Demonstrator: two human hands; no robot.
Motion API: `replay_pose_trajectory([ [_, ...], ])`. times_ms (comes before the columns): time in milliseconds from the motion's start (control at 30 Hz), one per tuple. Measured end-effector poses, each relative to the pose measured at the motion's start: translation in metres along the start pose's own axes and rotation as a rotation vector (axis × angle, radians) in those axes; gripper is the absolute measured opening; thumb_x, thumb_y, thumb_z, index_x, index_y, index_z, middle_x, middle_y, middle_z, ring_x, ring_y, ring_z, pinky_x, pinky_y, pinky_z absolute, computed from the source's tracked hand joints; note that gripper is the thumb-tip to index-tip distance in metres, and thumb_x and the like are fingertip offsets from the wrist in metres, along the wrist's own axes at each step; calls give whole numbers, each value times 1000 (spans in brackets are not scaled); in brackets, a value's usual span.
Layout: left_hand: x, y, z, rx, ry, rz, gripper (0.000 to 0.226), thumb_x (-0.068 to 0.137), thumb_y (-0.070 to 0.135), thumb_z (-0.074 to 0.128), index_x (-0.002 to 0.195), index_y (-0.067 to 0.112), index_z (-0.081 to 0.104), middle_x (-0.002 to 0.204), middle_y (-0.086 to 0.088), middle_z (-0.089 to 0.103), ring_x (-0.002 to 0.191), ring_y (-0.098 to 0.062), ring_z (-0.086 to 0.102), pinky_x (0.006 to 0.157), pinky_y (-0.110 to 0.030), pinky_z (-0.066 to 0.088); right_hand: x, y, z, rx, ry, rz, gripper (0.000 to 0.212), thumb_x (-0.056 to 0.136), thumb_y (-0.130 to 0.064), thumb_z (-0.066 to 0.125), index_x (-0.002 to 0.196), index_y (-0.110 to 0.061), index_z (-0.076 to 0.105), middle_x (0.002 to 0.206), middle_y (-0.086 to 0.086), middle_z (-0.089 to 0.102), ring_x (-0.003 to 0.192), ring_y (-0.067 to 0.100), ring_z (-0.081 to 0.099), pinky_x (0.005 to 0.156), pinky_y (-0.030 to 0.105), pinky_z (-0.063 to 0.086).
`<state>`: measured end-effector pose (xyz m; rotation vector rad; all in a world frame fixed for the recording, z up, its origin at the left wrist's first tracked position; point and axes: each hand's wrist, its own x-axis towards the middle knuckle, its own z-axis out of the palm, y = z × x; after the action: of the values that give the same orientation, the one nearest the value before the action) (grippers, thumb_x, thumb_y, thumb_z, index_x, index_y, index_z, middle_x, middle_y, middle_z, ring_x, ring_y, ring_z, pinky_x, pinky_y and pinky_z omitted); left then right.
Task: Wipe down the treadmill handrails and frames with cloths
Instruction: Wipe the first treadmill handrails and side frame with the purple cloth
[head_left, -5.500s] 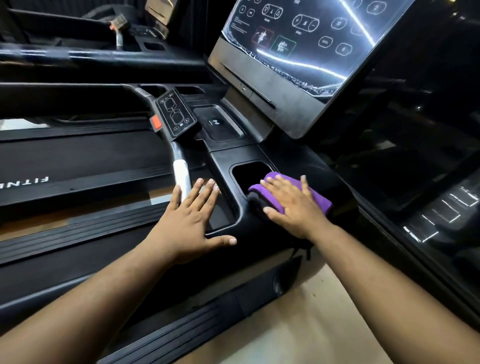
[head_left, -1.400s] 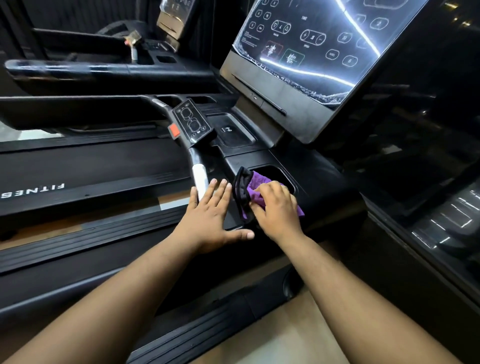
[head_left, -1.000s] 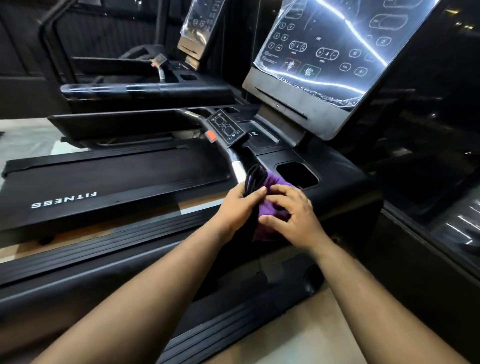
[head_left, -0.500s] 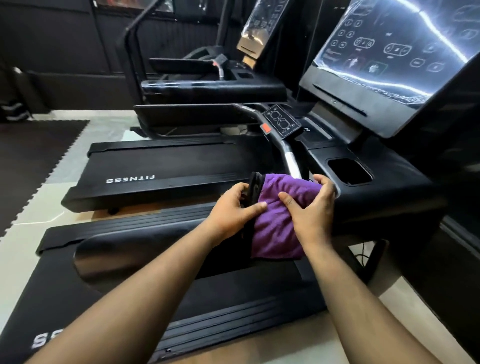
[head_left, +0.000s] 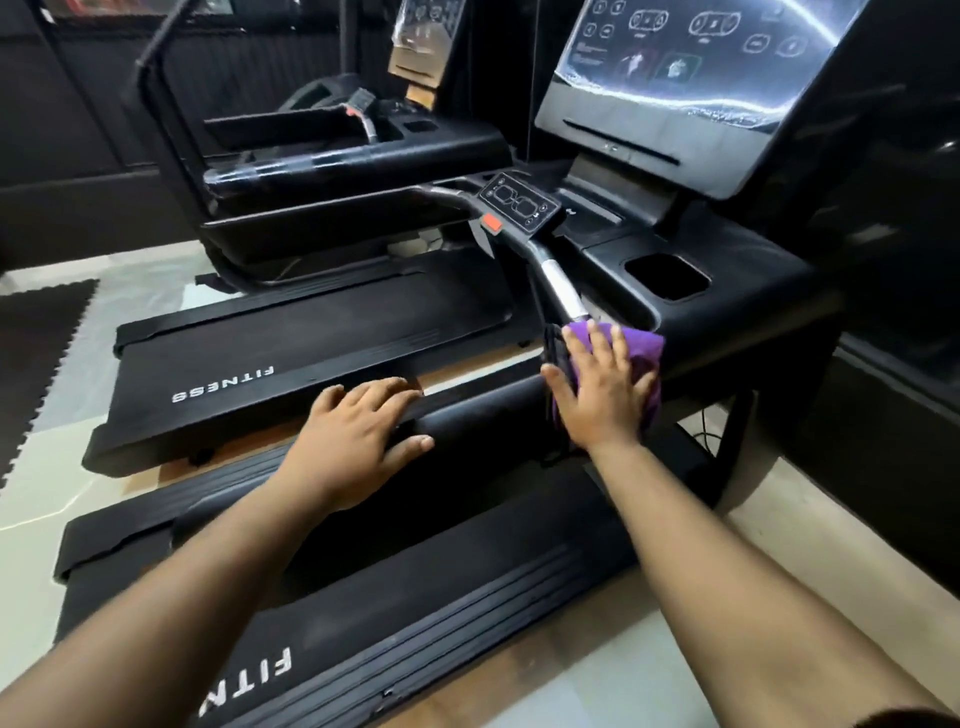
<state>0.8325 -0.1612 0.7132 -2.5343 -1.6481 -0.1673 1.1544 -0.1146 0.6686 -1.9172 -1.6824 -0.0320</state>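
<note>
Item: cloth (head_left: 641, 347), flat under my right hand's (head_left: 602, 395) spread fingers at the near end of the handrail (head_left: 478, 415), whose length runs leftward under my left hand's (head_left: 358, 431) relaxed fingers.

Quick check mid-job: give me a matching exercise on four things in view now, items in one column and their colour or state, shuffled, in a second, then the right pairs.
Column 1
1. right hand
2. left hand
3. stop button
4. cup holder

Column 2
A. orange-red, beside the small control pad
B. bare, resting on the black handrail
C. dark recess in the console, nothing visible inside
D. fingers spread, pressing the purple cloth

Pairs: 1-D, 2-B, 3-A, 4-C
</note>
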Motion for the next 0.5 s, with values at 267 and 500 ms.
replay_pose_trajectory([
  [267, -65, -85, 23, 49, -122, 111, 102, 85, 89, -6, 165, 28, 14, 171, 7, 17, 158, -11, 13, 126, -58, 7, -106, -129, 60, 78, 73, -269, 63, 98, -51, 36, 158, -35, 33, 166, -6, 32, 155, 15, 24, 112, 69, 23],
  [500, -73, -94, 23, -7, -77, 212, 100, 86, 91, -2, 163, 27, -4, 172, 5, 8, 158, -10, 1, 126, -59, 3, -70, -115, 30, 0, 88, 105, 64, 91, -56, 41, 153, -38, 44, 167, -7, 30, 157, 14, 16, 119, 68, 11],
])
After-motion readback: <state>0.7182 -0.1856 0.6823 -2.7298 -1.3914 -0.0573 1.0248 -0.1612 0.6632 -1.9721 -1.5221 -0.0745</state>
